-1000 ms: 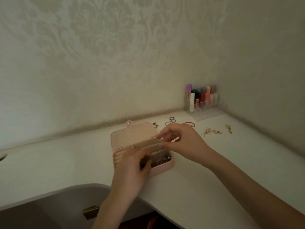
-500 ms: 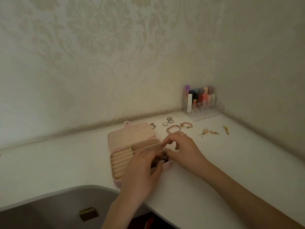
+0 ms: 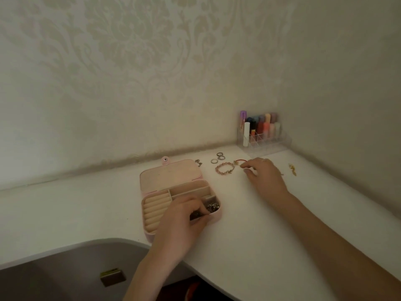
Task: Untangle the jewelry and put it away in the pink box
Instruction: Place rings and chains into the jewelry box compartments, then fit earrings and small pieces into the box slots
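Two hands are at work on a white table [image 3: 249,224] set into a corner of patterned walls. The pink box [image 3: 173,192] lies open near the middle of the view, its lid tipped back toward 12 o'clock, ring rolls on its 9 o'clock side and small compartments on its 3 o'clock side. The left hand [image 3: 184,222] rests over the box's near 3 o'clock corner, fingers curled down into a compartment holding a dark tangle of jewelry [image 3: 212,207]; whether it grips any piece cannot be told. The right hand [image 3: 263,174] reaches out at 2 o'clock from the box, fingertips bent and touching the table just beside a red bracelet [image 3: 239,161]; a firm hold is not clear. A pink bead bracelet [image 3: 224,168] lies at 9 o'clock of that hand, touching the red one. Three rings [image 3: 219,157] sit just beyond, a small silver piece [image 3: 198,162] by the lid, and a gold piece [image 3: 292,169] at 3 o'clock of the right hand. A clear organizer [image 3: 263,140] of cosmetic tubes stands in the corner.
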Tool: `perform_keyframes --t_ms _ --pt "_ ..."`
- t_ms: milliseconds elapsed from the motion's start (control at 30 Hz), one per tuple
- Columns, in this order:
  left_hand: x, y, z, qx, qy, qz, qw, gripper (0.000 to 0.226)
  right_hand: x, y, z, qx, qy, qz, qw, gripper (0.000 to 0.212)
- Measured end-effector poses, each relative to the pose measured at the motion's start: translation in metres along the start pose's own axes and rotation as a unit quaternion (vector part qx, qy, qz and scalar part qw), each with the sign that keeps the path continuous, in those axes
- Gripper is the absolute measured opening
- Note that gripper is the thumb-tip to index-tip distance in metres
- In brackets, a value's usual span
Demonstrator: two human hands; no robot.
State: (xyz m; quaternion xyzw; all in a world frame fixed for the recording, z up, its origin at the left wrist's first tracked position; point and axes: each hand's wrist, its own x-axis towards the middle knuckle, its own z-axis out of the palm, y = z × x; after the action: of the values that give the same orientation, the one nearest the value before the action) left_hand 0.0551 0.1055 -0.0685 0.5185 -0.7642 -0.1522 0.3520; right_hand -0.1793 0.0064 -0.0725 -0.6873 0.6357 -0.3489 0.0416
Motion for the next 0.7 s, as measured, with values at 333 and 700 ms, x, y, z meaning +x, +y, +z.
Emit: perform_keyframes --t_ms 333,700 --pt "0.022 -0.010 -0.033 0.054 -0.057 -0.055 0.995 0.024 -0.001 -0.041 0.013 0.096 -0.060 -0.154 0.982 0.013" --pt "0.026 -0.027 -0.032 0.122 -0.078 -0.063 0.987 0.013 -0.021 -0.069 -0.002 0.040 -0.227 -0.185 0.955 0.012"
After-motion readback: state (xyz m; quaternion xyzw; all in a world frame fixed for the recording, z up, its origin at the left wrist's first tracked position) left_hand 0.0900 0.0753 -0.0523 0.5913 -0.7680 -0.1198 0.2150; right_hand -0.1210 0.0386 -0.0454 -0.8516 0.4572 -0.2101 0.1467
